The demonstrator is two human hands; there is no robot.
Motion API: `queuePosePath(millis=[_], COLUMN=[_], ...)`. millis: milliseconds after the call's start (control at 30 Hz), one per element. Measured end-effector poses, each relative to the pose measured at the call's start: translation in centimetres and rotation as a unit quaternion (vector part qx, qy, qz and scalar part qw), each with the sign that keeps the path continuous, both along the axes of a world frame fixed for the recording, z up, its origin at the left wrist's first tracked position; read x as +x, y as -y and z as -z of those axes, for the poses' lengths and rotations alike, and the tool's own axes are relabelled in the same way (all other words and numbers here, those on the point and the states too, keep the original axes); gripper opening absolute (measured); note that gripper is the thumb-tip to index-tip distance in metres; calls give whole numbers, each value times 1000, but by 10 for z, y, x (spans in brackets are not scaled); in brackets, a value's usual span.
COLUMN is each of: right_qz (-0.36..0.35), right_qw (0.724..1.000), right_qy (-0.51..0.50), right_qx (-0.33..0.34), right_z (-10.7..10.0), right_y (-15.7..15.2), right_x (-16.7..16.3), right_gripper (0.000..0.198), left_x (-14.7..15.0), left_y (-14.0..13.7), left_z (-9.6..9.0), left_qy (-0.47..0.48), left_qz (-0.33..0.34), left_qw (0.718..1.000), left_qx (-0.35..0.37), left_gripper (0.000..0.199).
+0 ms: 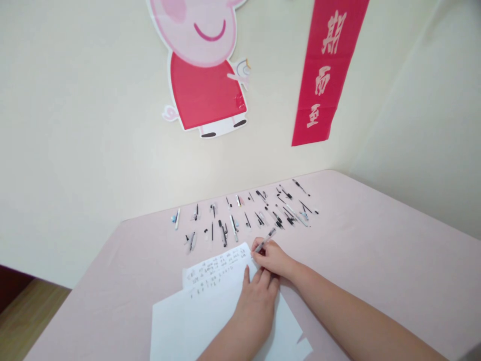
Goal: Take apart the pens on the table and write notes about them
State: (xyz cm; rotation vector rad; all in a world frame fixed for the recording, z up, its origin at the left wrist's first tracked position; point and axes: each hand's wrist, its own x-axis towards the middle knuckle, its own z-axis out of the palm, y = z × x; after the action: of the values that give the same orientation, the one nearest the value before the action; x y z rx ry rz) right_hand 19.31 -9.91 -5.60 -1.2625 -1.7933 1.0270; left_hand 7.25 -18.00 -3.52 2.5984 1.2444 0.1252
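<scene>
My right hand grips a pen with a clear barrel and a dark end, its tip at the upper right edge of the written paper. Just below it, my left hand lies flat on the white paper, fingers stretched out and pointing away from me. Rows of dark handwriting cover the upper part of a second sheet, which overlaps the larger paper. The pen's very tip is hidden by my fingers.
Several pens, caps and pen parts lie in two rough rows along the far side of the pink table, among them a white pen. Behind the table stands a pale wall with a cartoon pig cutout and a red banner.
</scene>
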Motion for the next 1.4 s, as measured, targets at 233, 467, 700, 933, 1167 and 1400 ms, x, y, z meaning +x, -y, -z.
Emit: queuePosePath(millis=[233, 467, 700, 933, 1167, 1400], right_qz=[-15, -32, -31, -58, -44, -43], right_qw=[999, 999, 997, 990, 999, 996], right_qy=[34, 28, -76, -63, -14, 56], right_qx=[23, 25, 2, -116, -21, 56], right_z=[1, -1, -14, -12, 4, 0], right_y=[-1, -3, 3, -5, -2, 7], right_x=[-2, -5, -21, -31, -32, -32], right_gripper=[6, 4, 3, 5, 6, 7], left_x=[-1, -2, -6, 4, -3, -22], left_y=[0, -2, -4, -1, 15, 12], left_z=[-2, -2, 0, 3, -13, -24], left_qy=[9, 13, 15, -41, -134, -174], left_qz=[4, 6, 21, -24, -131, -194], left_qw=[1000, 1000, 1000, 999, 981, 965], left_qx=[6, -3, 17, -7, -51, -40], left_gripper=[46, 46, 40, 42, 51, 57])
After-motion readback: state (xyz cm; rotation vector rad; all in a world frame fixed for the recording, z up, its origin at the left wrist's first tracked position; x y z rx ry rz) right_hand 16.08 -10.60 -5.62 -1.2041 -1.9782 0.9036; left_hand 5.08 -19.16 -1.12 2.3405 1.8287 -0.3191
